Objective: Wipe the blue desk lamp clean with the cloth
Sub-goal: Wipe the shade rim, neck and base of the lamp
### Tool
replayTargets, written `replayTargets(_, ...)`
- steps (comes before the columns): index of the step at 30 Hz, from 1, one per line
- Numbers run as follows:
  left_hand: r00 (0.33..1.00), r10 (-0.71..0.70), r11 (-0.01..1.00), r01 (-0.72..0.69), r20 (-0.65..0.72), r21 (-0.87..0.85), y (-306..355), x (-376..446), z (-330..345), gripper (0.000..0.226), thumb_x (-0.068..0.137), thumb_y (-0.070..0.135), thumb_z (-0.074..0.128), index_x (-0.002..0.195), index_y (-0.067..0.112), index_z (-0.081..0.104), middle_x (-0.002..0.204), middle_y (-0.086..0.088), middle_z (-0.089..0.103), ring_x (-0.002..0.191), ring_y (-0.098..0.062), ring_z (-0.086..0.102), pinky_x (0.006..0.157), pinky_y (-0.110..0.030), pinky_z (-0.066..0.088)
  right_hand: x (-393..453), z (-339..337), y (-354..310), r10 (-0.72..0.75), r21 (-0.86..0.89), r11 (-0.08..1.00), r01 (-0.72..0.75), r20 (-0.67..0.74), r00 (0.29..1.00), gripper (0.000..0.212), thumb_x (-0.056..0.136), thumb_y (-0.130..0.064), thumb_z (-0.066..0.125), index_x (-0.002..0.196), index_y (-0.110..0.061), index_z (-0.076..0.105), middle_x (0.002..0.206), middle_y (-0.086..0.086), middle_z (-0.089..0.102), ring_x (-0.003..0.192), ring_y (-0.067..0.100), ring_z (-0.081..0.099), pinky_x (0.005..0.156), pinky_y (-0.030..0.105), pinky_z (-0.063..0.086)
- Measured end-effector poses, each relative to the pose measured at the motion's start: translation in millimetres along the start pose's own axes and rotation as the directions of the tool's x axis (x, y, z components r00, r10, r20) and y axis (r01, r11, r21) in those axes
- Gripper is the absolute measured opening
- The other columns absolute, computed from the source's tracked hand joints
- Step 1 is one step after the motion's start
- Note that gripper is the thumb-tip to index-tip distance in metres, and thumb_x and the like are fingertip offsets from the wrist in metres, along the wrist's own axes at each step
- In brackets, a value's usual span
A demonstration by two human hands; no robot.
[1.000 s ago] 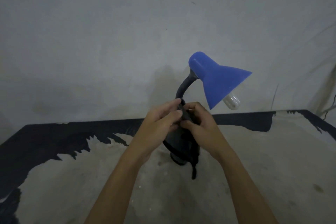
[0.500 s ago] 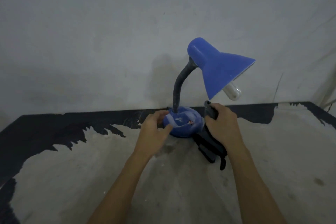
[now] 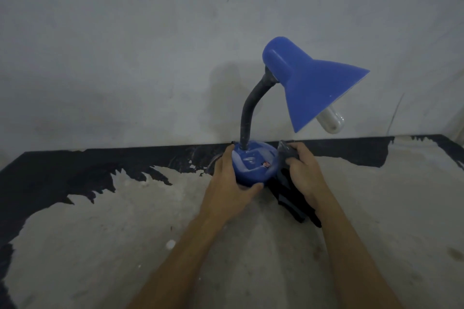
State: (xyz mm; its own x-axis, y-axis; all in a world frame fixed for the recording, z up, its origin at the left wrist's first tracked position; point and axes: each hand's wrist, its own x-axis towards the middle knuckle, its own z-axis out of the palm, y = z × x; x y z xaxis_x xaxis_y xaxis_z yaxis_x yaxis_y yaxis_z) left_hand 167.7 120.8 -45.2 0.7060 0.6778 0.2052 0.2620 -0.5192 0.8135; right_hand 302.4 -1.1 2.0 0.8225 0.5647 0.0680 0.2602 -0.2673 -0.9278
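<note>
Nearest us, our 2 forearms reach forward over the worn, paint-flaked table (image 3: 105, 246), their elbows cut off by the bottom edge. Our left hand (image 3: 229, 183) curls around the left side of the lamp's round blue base (image 3: 253, 165), thumb under its front rim; the fingers behind it are hidden. Our right hand (image 3: 305, 170) clenches the dark cloth (image 3: 288, 190) against the base's right side, and the cloth trails beneath the wrist, its folds hard to make out. The blue desk lamp (image 3: 308, 85) stands by the table's far edge, before the grey wall (image 3: 125, 45), its shade half hiding the bulb (image 3: 331, 120).
</note>
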Motion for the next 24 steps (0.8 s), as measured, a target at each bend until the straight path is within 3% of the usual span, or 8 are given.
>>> replayTargets(3,0.993,-0.109,0.990,0.113,0.052,-0.082,-29,16,11,0.148,0.042,0.104,0.049,0.152,0.007,0.034,0.154,-0.011,0.042,0.143,-0.028,0.040,0.120,-0.038,0.029,0,-4,-2,0.018,0.047,0.999,-0.019,0.009,1.000,0.031,0.092,0.002,0.043,0.109,-0.017,0.060,0.105,0.005,0.062,0.088,0.016,0.057,0.070,0.028,0.044)
replayTargets(5,0.994,-0.052,0.996,0.059,0.096,-0.073,-1,5,-7,0.104,0.074,0.061,0.078,0.148,0.001,0.038,0.150,-0.017,0.045,0.140,-0.030,0.044,0.117,-0.039,0.034,-1,-6,-2,0.028,0.073,0.997,-0.029,0.015,1.000,0.029,0.089,0.003,0.044,0.098,-0.020,0.060,0.097,0.005,0.064,0.085,0.019,0.059,0.068,0.030,0.046)
replayTargets(7,0.998,-0.017,0.997,0.022,0.067,-0.076,4,6,-17,0.066,0.080,0.020,0.082,0.136,0.006,0.050,0.134,-0.015,0.058,0.126,-0.020,0.057,0.106,-0.031,0.045,-4,-7,-3,0.040,0.087,0.995,-0.043,0.041,0.998,0.031,0.088,0.004,0.044,0.100,-0.019,0.062,0.101,0.007,0.065,0.093,0.024,0.061,0.077,0.034,0.049)
replayTargets(10,0.996,0.084,0.988,-0.083,0.002,-0.132,-5,9,-33,0.054,0.070,0.023,0.088,0.116,0.026,0.059,0.111,0.010,0.063,0.101,0.003,0.061,0.091,-0.026,0.051,-8,-2,-4,0.014,0.073,0.997,-0.021,0.101,0.995,0.030,0.085,0.007,0.045,0.100,-0.010,0.065,0.101,0.013,0.069,0.093,0.027,0.063,0.079,0.035,0.051)
replayTargets(12,0.996,0.083,0.988,-0.078,0.037,-0.133,-10,5,-42,0.068,0.066,0.029,0.090,0.125,0.024,0.055,0.120,0.016,0.056,0.106,0.002,0.058,0.093,-0.026,0.045,-12,0,-7,-0.007,0.065,0.998,-0.002,0.141,0.990,0.028,0.084,0.009,0.044,0.095,-0.007,0.064,0.089,0.011,0.067,0.081,0.020,0.061,0.067,0.021,0.050)
replayTargets(16,0.992,0.123,0.986,-0.121,0.010,-0.115,-20,-2,-52,0.100,0.061,0.020,0.096,0.139,0.034,0.035,0.129,0.026,0.052,0.113,0.022,0.052,0.086,0.001,0.041,-15,0,-8,-0.037,0.074,0.997,0.023,0.189,0.981,0.032,0.086,0.011,0.043,0.086,-0.014,0.062,0.080,0.007,0.065,0.068,0.013,0.058,0.052,0.011,0.046)
replayTargets(19,0.992,0.126,0.989,-0.126,0.000,-0.081,-22,-5,-51,0.106,0.060,0.027,0.097,0.145,0.034,0.032,0.136,0.028,0.045,0.119,0.020,0.047,0.090,0.001,0.038,-15,5,-7,-0.081,0.012,0.997,0.080,0.126,0.989,0.032,0.088,0.006,0.044,0.087,-0.020,0.064,0.081,0.002,0.065,0.074,0.015,0.059,0.058,0.013,0.044)
replayTargets(24,0.991,0.115,0.987,-0.121,-0.064,-0.104,-15,-7,-47,0.091,0.067,0.021,0.094,0.144,0.022,0.046,0.139,0.011,0.054,0.122,-0.003,0.056,0.102,-0.025,0.046,-19,19,-13,-0.208,-0.193,0.956,0.219,0.074,0.975,0.038,0.093,0.005,0.044,0.123,-0.005,0.064,0.115,0.014,0.068,0.107,0.028,0.061,0.085,0.024,0.040)
